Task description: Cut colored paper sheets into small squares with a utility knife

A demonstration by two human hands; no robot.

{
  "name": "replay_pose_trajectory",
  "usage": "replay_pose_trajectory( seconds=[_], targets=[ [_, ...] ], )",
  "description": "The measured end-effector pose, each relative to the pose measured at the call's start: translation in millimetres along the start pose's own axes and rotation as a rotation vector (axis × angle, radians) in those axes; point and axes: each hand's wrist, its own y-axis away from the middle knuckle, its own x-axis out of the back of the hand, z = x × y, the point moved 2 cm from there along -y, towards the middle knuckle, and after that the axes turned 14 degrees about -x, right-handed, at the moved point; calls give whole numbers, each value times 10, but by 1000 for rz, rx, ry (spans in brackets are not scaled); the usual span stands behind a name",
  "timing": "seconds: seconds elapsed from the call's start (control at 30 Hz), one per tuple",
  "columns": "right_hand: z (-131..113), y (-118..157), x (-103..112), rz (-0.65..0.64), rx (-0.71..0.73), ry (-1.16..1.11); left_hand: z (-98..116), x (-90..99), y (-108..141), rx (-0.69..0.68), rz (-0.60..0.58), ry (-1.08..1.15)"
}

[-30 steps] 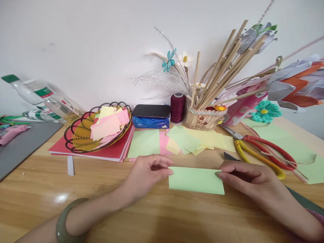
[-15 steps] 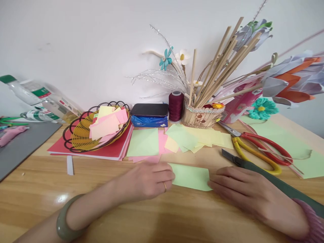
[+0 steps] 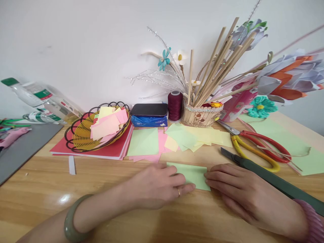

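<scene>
A small rectangle of light green paper (image 3: 196, 173) lies on the wooden table between my two hands. My left hand (image 3: 158, 185) covers its left end, fingers bent and pressed to it, with the ringed finger and little finger reaching along the near edge. The left thumb is hidden. At the right end, my right hand (image 3: 245, 194) has its fingers closed together on the paper's short edge; its thumb is out of sight below. A green-handled utility knife (image 3: 268, 177) lies just beyond my right hand, its blade end pointing left.
Red and yellow scissors (image 3: 260, 148) lie behind the knife. Green, pink and yellow paper sheets (image 3: 144, 141) line the back. A wicker basket (image 3: 81, 138) holds paper pieces. Maroon thread (image 3: 175, 106) stands beside a stick-filled holder (image 3: 199, 116). Bottles (image 3: 44, 96) lean at left.
My left hand has slid right over the green paper, its lower fingers now reaching along the near edge. My right hand stays at the right end. The camera view has shifted slightly.
</scene>
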Motion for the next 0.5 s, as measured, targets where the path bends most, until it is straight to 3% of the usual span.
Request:
replay_pose_trajectory(
  seconds=[0.23,0.5],
  targets=[
    [30,84,-22,-16,-1,20,57,-34,-43,55,-52,-90],
    [-140,222,-118,70,61,274,41,-16,-51,54,-69,-70]
  ],
)
